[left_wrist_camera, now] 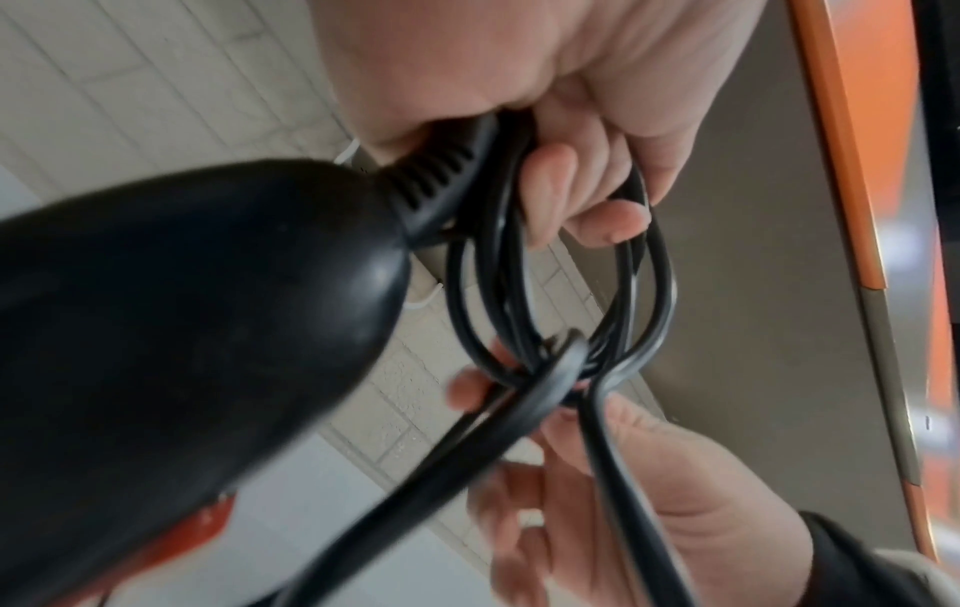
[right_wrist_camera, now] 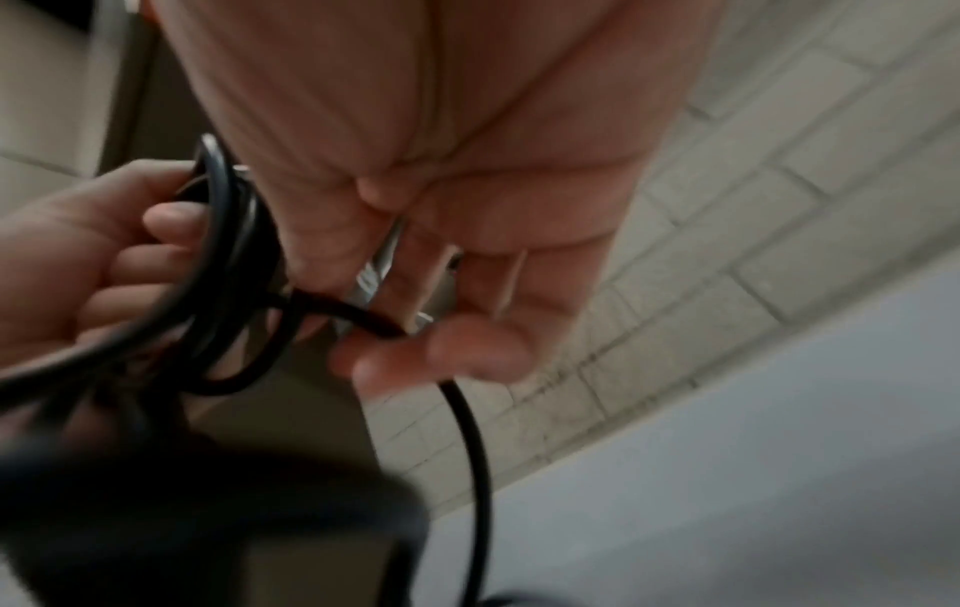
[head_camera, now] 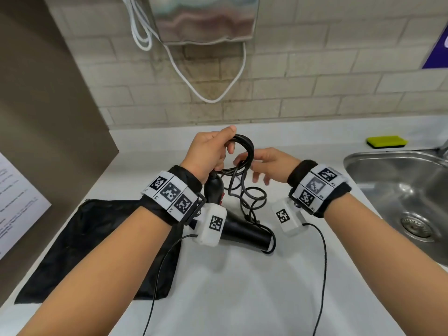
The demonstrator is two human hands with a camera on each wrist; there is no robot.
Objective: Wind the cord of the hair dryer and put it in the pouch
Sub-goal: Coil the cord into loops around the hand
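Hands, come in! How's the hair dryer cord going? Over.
Left hand grips black cord coil at black hair dryer's handle. Right hand touches loose strand. Black fabric pouch flat, nothing blocking.

Mid-frame, my left hand [head_camera: 208, 154] holds the loops of the cord [head_camera: 242, 151] above the counter [head_camera: 242, 287]. My right hand [head_camera: 269, 163] is just right of them, fingers touching the loops, and the hair dryer [head_camera: 244, 232] sits below, between my wrists. The pouch [head_camera: 97, 251] lies flat at lower left, partly under my left forearm, with a sheet of paper [head_camera: 17, 202] at the left edge. The sink [head_camera: 351, 161] is at right with a sponge [head_camera: 386, 141] behind it, and a dispenser [head_camera: 203, 18] hangs on the wall at top centre.
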